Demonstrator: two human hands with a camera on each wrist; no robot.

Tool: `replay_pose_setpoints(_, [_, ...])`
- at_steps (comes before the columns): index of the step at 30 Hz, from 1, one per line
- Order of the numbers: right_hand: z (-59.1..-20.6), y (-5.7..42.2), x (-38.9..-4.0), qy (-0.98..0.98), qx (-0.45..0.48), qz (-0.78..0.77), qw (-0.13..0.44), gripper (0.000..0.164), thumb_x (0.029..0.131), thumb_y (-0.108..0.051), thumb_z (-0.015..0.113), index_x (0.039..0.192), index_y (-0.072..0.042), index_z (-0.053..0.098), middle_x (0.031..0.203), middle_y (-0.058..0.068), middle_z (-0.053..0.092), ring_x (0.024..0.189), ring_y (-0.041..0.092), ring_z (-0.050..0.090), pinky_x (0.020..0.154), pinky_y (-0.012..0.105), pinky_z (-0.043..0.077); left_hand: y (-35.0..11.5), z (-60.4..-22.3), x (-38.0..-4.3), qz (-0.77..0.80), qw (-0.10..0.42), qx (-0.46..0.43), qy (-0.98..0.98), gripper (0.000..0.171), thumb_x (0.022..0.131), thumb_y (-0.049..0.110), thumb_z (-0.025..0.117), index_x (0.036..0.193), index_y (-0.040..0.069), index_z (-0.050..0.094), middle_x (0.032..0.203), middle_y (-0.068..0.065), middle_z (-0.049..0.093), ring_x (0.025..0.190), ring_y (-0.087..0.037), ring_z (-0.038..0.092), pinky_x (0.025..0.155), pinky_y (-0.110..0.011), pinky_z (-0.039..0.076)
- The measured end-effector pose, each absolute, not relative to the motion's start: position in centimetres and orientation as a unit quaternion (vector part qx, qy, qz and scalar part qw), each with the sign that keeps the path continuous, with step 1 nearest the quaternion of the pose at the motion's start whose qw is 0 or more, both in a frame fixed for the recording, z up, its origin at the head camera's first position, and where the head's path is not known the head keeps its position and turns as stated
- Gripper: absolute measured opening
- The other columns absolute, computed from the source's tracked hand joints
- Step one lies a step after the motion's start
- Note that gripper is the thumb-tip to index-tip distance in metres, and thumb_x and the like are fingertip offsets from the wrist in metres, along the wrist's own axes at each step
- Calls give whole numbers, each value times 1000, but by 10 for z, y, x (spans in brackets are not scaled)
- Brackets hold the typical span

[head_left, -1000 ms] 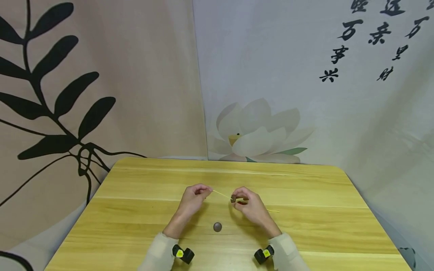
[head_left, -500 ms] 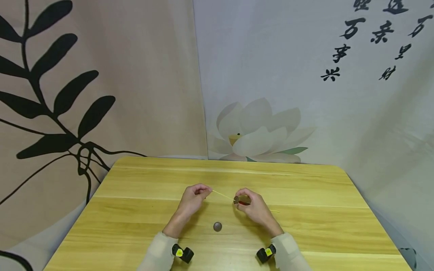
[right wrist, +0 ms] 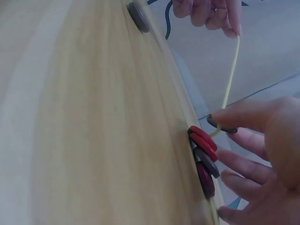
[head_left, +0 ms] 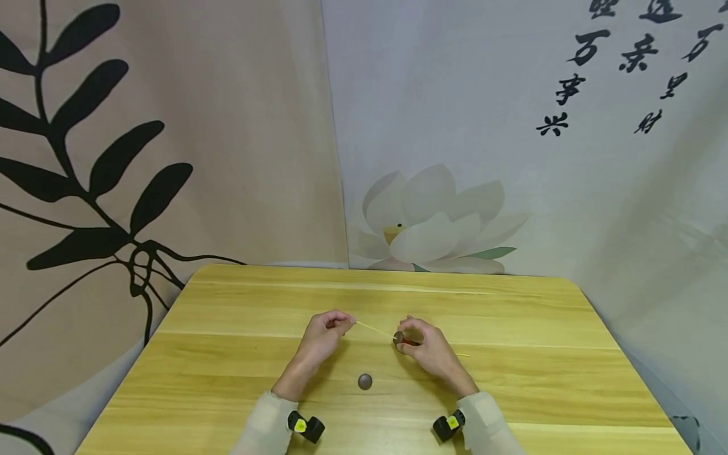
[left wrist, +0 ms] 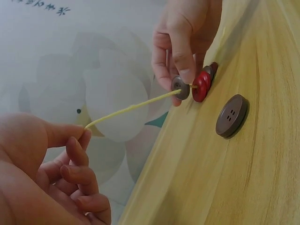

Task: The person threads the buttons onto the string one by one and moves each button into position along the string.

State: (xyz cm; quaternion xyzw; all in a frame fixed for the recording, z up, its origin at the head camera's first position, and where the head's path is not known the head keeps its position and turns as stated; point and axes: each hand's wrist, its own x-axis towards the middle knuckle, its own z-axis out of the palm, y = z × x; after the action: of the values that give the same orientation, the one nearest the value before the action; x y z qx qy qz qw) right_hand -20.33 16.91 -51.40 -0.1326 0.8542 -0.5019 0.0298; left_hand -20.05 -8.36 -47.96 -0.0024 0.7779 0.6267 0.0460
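A yellow string (left wrist: 133,107) stretches between the hands above the wooden table. Its near end is pinched between thumb and forefinger of my left hand (head_left: 325,333). My right hand (head_left: 429,347) pinches a small brown button (left wrist: 178,87) through which the string passes. Just behind that button, red buttons (right wrist: 203,139), a grey-brown button (right wrist: 206,161) and a dark red button (right wrist: 205,180) are strung close together near the right fingers. A larger brown four-hole button (left wrist: 230,117) lies loose on the table, between the forearms in the head view.
The wooden table (head_left: 227,379) reaches back to a printed cloth backdrop (head_left: 273,126). The string's tail (head_left: 463,355) shows beyond the right wrist. Black wrist cameras (head_left: 307,426) sit on both sleeves.
My right hand has shifted slightly to the right with the brown button, so the string between the hands is a little longer. My left hand has stayed almost still.
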Motion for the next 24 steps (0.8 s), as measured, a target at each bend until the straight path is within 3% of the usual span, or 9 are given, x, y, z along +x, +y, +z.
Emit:
replay_pose_setpoints(14, [-520, 179, -205, 851, -154, -498, 66, 26, 86, 5, 71, 102, -14, 65, 132, 12, 58, 140, 39, 39, 108, 51, 40, -85, -481, -200, 625, 42, -11, 779, 18, 96, 18, 65, 100, 2, 71, 84, -3, 57, 77, -16, 48, 61, -23, 39])
replay_pose_setpoints(24, [-520, 180, -206, 855, -156, -489, 71, 24, 86, 2, 72, 102, -15, 64, 132, 11, 58, 141, 39, 37, 111, 55, 34, -85, -480, -199, 629, 45, -5, 776, 19, 96, 20, 66, 100, 2, 71, 86, -4, 59, 80, -19, 50, 63, -23, 40])
